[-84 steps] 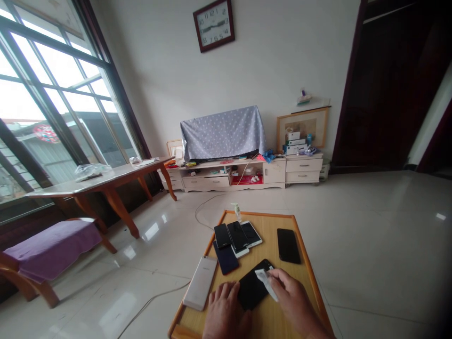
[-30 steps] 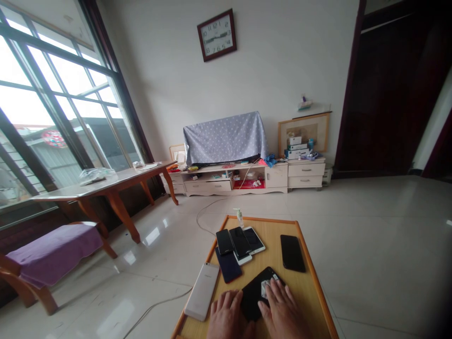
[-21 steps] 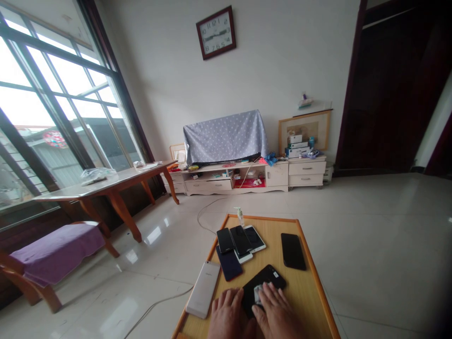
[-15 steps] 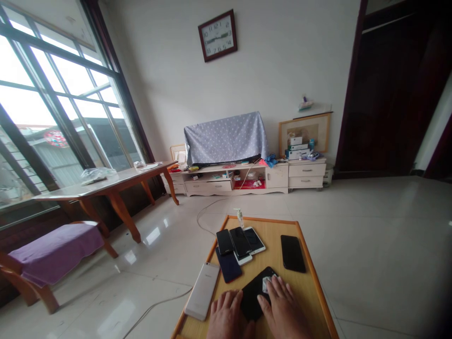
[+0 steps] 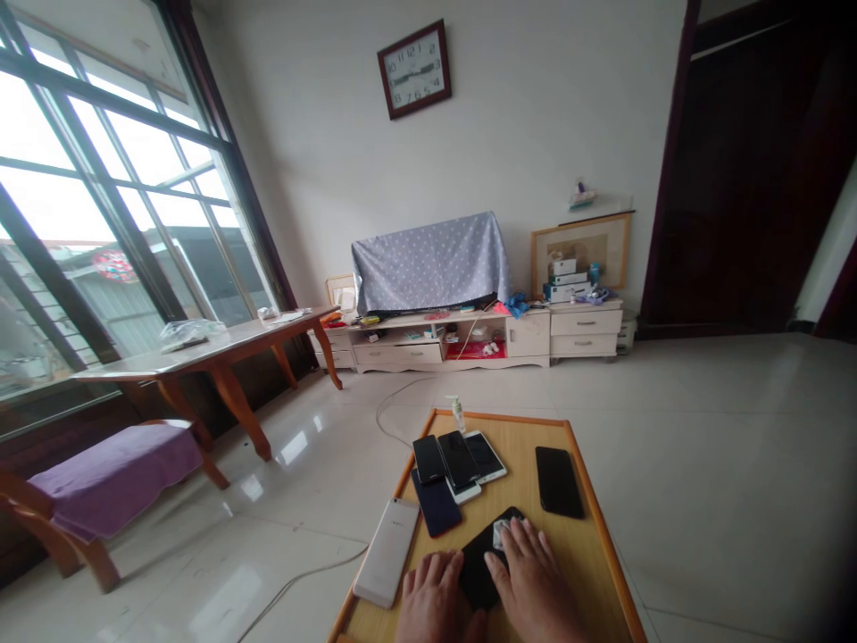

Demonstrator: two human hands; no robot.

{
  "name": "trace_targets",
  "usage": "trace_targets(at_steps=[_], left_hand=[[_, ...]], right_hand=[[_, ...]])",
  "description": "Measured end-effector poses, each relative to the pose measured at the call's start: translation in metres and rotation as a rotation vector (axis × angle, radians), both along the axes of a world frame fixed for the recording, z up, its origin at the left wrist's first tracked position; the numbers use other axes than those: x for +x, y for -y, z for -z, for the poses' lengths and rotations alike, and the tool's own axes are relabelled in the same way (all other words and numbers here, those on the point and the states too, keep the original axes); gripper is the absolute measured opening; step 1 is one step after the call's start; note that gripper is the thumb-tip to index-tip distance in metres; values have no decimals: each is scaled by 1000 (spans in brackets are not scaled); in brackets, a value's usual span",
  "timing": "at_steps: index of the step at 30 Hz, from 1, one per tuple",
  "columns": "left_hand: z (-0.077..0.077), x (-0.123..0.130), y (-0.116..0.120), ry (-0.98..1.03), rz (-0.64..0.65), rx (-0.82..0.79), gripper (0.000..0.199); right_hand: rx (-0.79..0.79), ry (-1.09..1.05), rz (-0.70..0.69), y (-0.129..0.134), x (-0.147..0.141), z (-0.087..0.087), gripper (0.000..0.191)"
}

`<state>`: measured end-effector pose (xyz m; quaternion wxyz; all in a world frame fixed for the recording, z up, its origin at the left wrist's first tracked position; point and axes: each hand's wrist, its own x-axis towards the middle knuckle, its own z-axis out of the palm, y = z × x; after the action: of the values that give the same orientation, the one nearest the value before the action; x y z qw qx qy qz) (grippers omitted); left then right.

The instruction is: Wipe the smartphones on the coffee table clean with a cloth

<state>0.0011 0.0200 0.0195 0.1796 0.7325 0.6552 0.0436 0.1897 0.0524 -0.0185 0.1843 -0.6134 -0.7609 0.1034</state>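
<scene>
Wipe shifted up phone | right fingers spread, pressing it | left fingers together, grip unclear

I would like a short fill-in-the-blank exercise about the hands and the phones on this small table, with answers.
1. The right hand rests partly over a crumpled white sheet on a phone whose colour is ____.
2. Beside the left hand, the pale phone lies with its screen facing ____.
3. The lone dark phone lies nearest the table's ____-hand edge.
Missing words: black; down; right.
</scene>
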Motion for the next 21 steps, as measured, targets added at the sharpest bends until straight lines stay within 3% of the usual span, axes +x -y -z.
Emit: trace_targets(at_steps=[5, 7, 13, 15, 19, 21], left_hand=[[3, 0, -2, -18, -23, -22, 64], [2, 1, -1, -10, -14, 9, 64], [2, 1, 1, 3, 3, 47, 77], [3, 1, 0, 9, 7, 46, 75], [3, 2, 0, 1, -6, 53, 61], [1, 3, 2, 2, -1, 70, 60]], right_hand=[[-55, -88, -264, 18, -31, 6, 60], [-50, -88, -258, 16, -28, 3, 58], [1, -8, 28, -10, 1, -12, 62], [-34, -18, -10, -6, -5, -15, 64], [-108, -89, -242, 11, -29, -20, 62], [-95, -104, -259, 12, -34, -22, 59]])
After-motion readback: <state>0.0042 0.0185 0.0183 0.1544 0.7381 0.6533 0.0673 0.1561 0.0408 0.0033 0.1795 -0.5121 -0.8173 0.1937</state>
